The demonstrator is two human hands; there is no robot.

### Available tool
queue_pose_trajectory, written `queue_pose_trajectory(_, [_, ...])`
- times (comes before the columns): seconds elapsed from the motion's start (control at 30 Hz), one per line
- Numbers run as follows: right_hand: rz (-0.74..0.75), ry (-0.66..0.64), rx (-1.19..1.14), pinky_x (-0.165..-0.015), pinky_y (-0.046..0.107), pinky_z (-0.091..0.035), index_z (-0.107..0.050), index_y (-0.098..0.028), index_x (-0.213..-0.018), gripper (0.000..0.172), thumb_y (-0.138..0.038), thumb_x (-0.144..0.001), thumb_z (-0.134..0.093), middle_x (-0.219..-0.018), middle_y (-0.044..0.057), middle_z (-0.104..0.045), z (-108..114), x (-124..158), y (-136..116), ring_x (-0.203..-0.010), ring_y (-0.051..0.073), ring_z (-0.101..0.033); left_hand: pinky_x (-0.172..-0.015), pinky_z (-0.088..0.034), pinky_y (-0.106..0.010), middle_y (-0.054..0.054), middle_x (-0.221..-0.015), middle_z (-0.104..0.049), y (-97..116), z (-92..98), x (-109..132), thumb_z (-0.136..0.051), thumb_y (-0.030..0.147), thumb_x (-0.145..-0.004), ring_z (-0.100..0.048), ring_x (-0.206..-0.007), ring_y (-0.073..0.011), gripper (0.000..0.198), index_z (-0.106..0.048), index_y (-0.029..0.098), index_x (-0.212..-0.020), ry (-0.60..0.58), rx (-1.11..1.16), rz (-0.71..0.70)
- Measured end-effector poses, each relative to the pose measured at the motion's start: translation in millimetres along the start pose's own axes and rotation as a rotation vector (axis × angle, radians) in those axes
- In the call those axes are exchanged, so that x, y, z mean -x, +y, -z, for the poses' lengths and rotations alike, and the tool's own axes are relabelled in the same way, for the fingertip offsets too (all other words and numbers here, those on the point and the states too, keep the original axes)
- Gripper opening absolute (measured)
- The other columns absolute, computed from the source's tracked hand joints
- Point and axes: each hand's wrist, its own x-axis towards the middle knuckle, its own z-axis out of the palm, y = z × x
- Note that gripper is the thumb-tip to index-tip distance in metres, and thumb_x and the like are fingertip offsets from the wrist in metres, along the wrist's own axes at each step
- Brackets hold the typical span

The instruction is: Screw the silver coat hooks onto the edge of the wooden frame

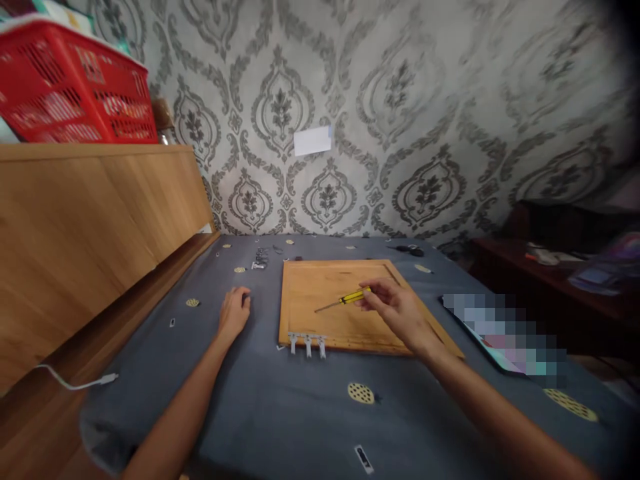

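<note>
My right hand (pixel 395 308) is closed round the handle of a yellow screwdriver (pixel 345 300), its metal tip pointing left over a wooden panel (pixel 325 320) that lies flat on the grey cloth (pixel 280 400). A metal hinge piece (pixel 307 343) sits at the panel's near edge. My left hand (pixel 234 312) rests on the cloth left of the panel, fingers curled down with something small and dark at the fingertips.
Small metal parts (pixel 260 258) lie on the cloth behind my left hand, and black scissors (pixel 407 250) beyond the panel. A wooden headboard (pixel 85 227) with a red basket (pixel 70 87) on top stands at left. A white cable (pixel 80 383) trails at the left edge. A dark side table (pixel 550 280) stands at right.
</note>
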Motion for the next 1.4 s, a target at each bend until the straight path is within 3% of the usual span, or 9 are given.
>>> queue_pose_trajectory(0.13, [-0.019, 0.046, 0.016, -0.065, 0.039, -0.062, -0.063, -0.022, -0.089, 0.033, -0.048, -0.070, -0.072, -0.076, 0.006, -0.071, 8, 3, 8, -0.063, 0.024, -0.073, -0.090, -0.057, -0.044, -0.010, -0.125, -0.062, -1, -6.3, -14, -0.061, 0.036, -0.097, -0.064, -0.106, -0.0230, 0.034, -0.059, 0.017, -0.125, -0.047, -0.005, 0.034])
queue_pose_trajectory(0.27, [-0.053, 0.041, 0.034, -0.068, 0.041, -0.062, -0.066, -0.022, -0.084, 0.026, -0.040, -0.067, -0.073, -0.077, 0.007, -0.073, 9, 4, 17, -0.066, 0.025, -0.074, -0.090, -0.057, -0.045, -0.011, -0.127, -0.062, 1, -5.8, -47, -0.061, 0.036, -0.096, -0.064, -0.108, -0.0235, 0.035, -0.059, 0.017, -0.126, -0.065, -0.029, 0.057])
queue_pose_trajectory(0.43, [-0.075, -0.006, 0.033, -0.069, 0.042, -0.062, -0.069, -0.022, -0.082, 0.029, -0.045, -0.067, -0.073, -0.072, 0.009, -0.076, 11, 7, 22, -0.070, 0.028, -0.075, -0.091, -0.056, -0.045, -0.011, -0.128, -0.061, 7, -2.7, -90, -0.061, 0.036, -0.097, -0.064, -0.108, -0.0235, 0.035, -0.059, 0.017, -0.126, -0.056, -0.099, 0.084])
queue_pose_trajectory(0.57, [-0.060, 0.014, 0.039, -0.069, 0.041, -0.061, -0.071, -0.021, -0.082, 0.032, -0.050, -0.068, -0.073, -0.074, 0.011, -0.077, 23, 10, 20, -0.071, 0.029, -0.075, -0.092, -0.056, -0.044, -0.010, -0.129, -0.061, 12, -4.5, -108, -0.061, 0.036, -0.097, -0.063, -0.109, -0.0232, 0.034, -0.060, 0.019, -0.126, -0.066, -0.145, 0.084])
queue_pose_trajectory(0.87, [-0.034, 0.042, 0.139, -0.055, 0.036, -0.055, -0.072, -0.019, -0.086, 0.039, -0.056, -0.074, -0.068, -0.073, 0.011, -0.077, 36, 15, 14, -0.056, 0.022, -0.067, -0.092, -0.056, -0.044, -0.010, -0.129, -0.061, 10, -3.2, -119, -0.061, 0.036, -0.097, -0.063, -0.110, -0.0234, 0.034, -0.059, 0.019, -0.126, -0.146, -0.208, 0.044])
queue_pose_trajectory(1.13, [-0.057, 0.017, 0.157, -0.057, 0.037, -0.058, -0.072, -0.018, -0.087, 0.046, -0.062, -0.072, -0.070, -0.074, 0.013, -0.078, 32, 15, 14, -0.067, 0.028, -0.073, -0.091, -0.056, -0.044, -0.010, -0.128, -0.061, 9, -5.6, -129, -0.062, 0.036, -0.096, -0.064, -0.109, -0.0236, 0.034, -0.059, 0.019, -0.126, -0.209, -0.253, 0.116])
queue_pose_trajectory(1.4, [-0.020, 0.002, 0.172, -0.055, 0.036, -0.056, -0.072, -0.018, -0.088, 0.043, -0.058, -0.075, -0.069, -0.071, 0.011, -0.077, 34, 16, 13, -0.056, 0.022, -0.068, -0.091, -0.056, -0.043, -0.010, -0.127, -0.061, 10, -0.4, -120, -0.062, 0.036, -0.096, -0.064, -0.109, -0.0234, 0.034, -0.060, 0.019, -0.125, -0.229, -0.257, 0.070])
